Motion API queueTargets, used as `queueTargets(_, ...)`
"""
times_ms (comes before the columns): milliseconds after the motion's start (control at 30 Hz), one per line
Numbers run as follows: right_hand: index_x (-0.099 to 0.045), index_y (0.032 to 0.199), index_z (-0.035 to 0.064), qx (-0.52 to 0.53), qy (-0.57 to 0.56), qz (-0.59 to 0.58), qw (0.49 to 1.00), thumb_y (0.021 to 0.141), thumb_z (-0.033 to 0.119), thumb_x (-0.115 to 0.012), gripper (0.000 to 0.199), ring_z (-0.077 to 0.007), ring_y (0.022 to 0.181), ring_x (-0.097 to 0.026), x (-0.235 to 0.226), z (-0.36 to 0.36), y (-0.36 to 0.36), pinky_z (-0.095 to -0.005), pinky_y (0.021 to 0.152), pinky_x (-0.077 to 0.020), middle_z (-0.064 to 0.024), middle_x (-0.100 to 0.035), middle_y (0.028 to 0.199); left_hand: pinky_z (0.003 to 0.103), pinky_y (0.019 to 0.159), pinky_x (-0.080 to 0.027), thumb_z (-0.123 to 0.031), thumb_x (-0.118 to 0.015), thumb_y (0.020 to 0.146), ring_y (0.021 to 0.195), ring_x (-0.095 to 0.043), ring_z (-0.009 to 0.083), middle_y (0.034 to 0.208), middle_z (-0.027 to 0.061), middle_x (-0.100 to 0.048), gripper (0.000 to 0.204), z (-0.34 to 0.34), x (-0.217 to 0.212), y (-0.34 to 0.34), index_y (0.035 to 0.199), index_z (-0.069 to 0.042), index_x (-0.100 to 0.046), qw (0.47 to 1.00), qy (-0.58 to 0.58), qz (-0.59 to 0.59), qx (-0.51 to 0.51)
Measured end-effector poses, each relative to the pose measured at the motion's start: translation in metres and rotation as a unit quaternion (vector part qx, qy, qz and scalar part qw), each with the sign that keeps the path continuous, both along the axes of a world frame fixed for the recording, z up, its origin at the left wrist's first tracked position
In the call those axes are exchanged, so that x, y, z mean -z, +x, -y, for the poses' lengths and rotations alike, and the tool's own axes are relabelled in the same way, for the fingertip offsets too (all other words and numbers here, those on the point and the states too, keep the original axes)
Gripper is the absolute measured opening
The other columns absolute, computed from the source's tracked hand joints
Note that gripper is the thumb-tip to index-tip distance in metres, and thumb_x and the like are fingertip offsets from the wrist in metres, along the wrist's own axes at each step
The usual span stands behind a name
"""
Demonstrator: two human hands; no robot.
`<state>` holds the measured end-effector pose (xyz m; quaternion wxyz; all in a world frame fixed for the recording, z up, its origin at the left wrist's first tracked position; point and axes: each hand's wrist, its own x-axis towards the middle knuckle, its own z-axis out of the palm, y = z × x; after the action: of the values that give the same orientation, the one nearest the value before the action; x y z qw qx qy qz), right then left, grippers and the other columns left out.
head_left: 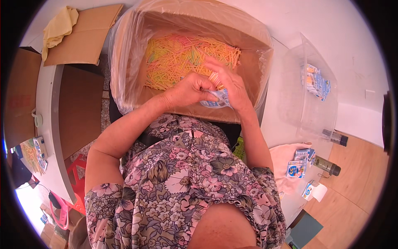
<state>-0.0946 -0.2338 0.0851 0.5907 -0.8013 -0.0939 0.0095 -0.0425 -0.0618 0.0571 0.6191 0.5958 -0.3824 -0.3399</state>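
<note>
Our left hand (187,90) sits right of the frame's centre, fingers pinched on the rim of a clear packet (220,99) printed in blue. Our right hand (235,88) curls from the other side around a small bundle of sticks (214,80), which stands at the packet's mouth; how deep it goes, the fingers hide. We judge the step in hand to be working that bundle into the packet. As we see it, the next move calls for a steady pinch on the thin film and level stick ends, since a slanted one could snag or snap.

Just beyond our hands, in the upper middle, loose pastel sticks (178,62) in yellow, pink and green cover the floor of a cardboard box (195,20) lined with clear plastic (120,79).

To the right we have a white counter (271,130). Toward its near end lies a pink cloth (283,155) with packets (297,166) on it, a dark bottle (327,166) just beside. Higher up, a clear bin (299,120) holds more packets (317,83).

Farther off, at the upper left, a yellow cloth (59,29) drapes over a cardboard flap (85,31); below it, at the lower left, we see a red stool (77,178). Wood-toned panels (352,174) fill the right edge.
</note>
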Motion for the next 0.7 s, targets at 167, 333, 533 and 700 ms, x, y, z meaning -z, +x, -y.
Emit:
queueTargets(167, -0.061, 0.1, 0.0019, 0.096, -0.034, -0.03, 0.994, 0.09, 0.028, -0.054, 0.029, -0.0201, 0.091, -0.058, 0.0, -0.004, -0.001, -0.0307, 0.08, -0.044, -0.0112, -0.063, 0.092, 0.025, 0.064, -0.046, -0.003, -0.07, 0.075, 0.069, -0.055, 0.0078, 0.072, 0.0036, -0.06, 0.009, -0.001, 0.003, 0.0, 0.081, 0.001, -0.065, 0.998, 0.015, 0.054, -0.016)
queueTargets(333, -0.059, 0.075, 0.0028, 0.127, -0.092, 0.048, 0.986, 0.082, 0.02, -0.066, 0.02, -0.0115, 0.054, -0.056, 0.001, -0.017, 0.003, -0.0236, 0.049, -0.043, -0.0027, -0.058, 0.061, 0.025, 0.065, -0.047, -0.004, -0.069, 0.077, 0.071, -0.056, 0.0076, 0.074, 0.0028, -0.062, 0.008, 0.002, 0.011, -0.004, 0.08, 0.002, -0.064, 1.0, -0.016, 0.005, -0.017)
queueTargets(533, -0.057, 0.068, 0.0019, 0.274, -0.083, 0.024, 0.958, 0.082, 0.019, -0.063, 0.022, -0.0149, 0.05, -0.057, 0.003, 0.008, 0.004, -0.0268, 0.046, -0.0429, -0.0086, -0.054, 0.054, 0.023, 0.076, -0.046, -0.007, -0.064, 0.083, 0.086, -0.055, 0.0051, 0.094, 0.0027, -0.064, 0.009, -0.003, 0.022, -0.001, 0.09, -0.001, -0.064, 0.994, -0.072, 0.003, -0.085)
queueTargets(700, -0.063, 0.073, 0.0052, 0.014, -0.415, -0.015, 0.91, 0.073, 0.011, -0.066, 0.007, -0.0318, 0.054, -0.057, 0.029, 0.014, -0.031, -0.037, 0.054, -0.0476, -0.0146, -0.059, 0.062, 0.023, 0.078, -0.047, -0.011, -0.054, 0.092, 0.09, -0.056, 0.0051, 0.101, -0.0006, -0.063, 0.021, -0.011, 0.033, 0.004, 0.11, -0.002, -0.058, 0.986, -0.016, -0.144, -0.088)
